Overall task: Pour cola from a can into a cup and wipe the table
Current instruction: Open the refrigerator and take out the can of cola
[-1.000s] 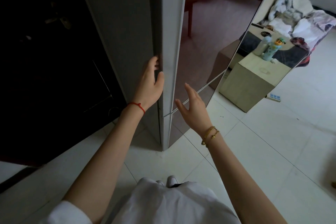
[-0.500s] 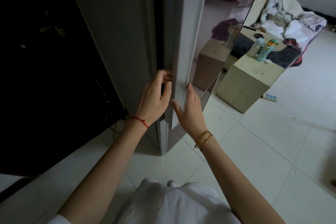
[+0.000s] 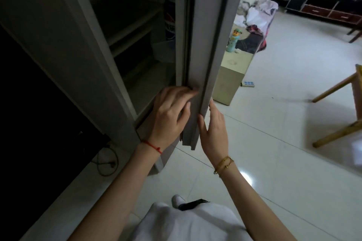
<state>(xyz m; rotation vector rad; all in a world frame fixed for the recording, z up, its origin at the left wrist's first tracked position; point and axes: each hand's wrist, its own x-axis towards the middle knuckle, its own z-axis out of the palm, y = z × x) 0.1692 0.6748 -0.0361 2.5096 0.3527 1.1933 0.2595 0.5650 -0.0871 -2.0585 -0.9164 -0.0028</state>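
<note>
A grey fridge door (image 3: pixel 203 49) stands partly open, edge-on to me. My left hand (image 3: pixel 170 115) lies on the door's inner side, fingers hooked on its edge. My right hand (image 3: pixel 213 131) presses flat against the outer side, thumb on the edge. Inside the dim fridge, a blue cola can (image 3: pixel 170 19) with a red-white-blue logo stands in a door shelf; only part of it shows. No cup is in view.
Dark empty-looking shelves (image 3: pixel 133 25) fill the fridge. A low beige cabinet (image 3: pixel 229 82) with a toy bottle (image 3: pixel 234 40) stands behind the door. A wooden table leg (image 3: pixel 337 88) is at right, a power strip (image 3: pixel 247 84) on the tiled floor, a cable (image 3: pixel 106 160) at left.
The door has swung open toward me, showing the fridge's inside and the can. Both hands moved with the door's edge, and my view has shifted right.
</note>
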